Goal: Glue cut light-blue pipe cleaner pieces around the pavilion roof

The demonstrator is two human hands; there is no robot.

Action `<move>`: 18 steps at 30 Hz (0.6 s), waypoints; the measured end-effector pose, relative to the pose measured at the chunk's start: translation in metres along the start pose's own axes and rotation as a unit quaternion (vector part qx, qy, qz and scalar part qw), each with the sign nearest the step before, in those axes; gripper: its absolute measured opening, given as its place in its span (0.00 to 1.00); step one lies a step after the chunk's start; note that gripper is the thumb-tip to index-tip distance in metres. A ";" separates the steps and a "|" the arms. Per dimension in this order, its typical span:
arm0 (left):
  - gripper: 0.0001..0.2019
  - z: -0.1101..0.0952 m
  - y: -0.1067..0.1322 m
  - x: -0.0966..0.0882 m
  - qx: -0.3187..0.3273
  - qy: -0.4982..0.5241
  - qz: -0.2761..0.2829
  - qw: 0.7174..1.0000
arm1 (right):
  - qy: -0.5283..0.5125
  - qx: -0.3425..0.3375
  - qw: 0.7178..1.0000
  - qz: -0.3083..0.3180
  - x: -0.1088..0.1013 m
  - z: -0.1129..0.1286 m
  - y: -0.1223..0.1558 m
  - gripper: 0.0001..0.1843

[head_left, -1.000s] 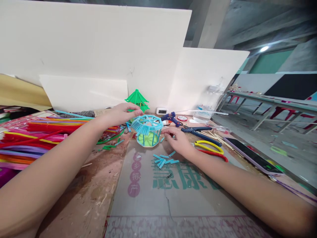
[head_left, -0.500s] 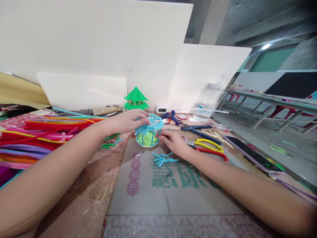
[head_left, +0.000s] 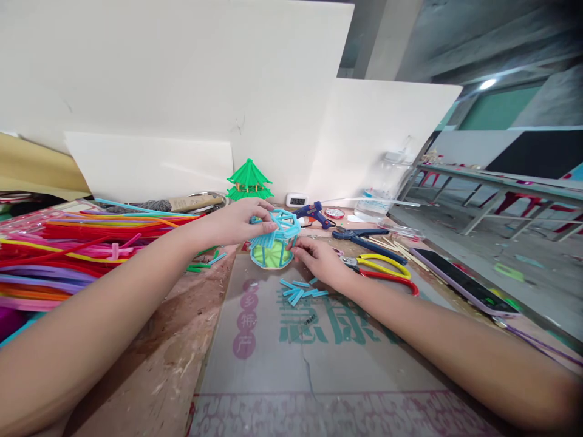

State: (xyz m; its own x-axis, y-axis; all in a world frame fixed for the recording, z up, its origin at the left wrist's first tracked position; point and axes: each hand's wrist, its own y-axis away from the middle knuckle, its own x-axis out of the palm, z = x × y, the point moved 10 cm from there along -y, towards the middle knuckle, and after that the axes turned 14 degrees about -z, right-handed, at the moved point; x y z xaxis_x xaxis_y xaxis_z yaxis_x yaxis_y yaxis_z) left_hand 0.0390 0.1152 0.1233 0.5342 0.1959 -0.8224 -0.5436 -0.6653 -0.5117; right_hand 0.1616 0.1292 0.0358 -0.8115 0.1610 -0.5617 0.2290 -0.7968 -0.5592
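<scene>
**Left hand (head_left: 237, 221) and right hand (head_left: 319, 258) have closed in on the blue pavilion (head_left: 274, 240)**

A second ago the left hand hovered behind the roof and the right hand lay farther back. Nearest on the table (head_left: 177, 346), cut blue pieces (head_left: 300, 292) lie just before the right hand. Its grip is loosely spread, fingertips touching the upright blue pavilion's lower wall. The left grip pinches the roof rim. Beyond lie yellow-handled pliers (head_left: 385, 265), a glue gun (head_left: 314, 213) and a green pavilion (head_left: 249, 180).
</scene>
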 end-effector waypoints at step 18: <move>0.20 -0.012 -0.001 -0.008 0.054 -0.063 -0.042 0.996 | 0.016 -0.008 1.000 -0.014 -0.002 -0.003 -0.001 0.12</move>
State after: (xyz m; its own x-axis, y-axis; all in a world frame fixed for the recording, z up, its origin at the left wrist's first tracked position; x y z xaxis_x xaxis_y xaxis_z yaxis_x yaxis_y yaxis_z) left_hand 0.0432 0.1059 0.1336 0.4989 0.3421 -0.7963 -0.5701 -0.5624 -0.5989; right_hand 0.1648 0.1313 0.0354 -0.7999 0.2025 -0.5650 0.2151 -0.7821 -0.5848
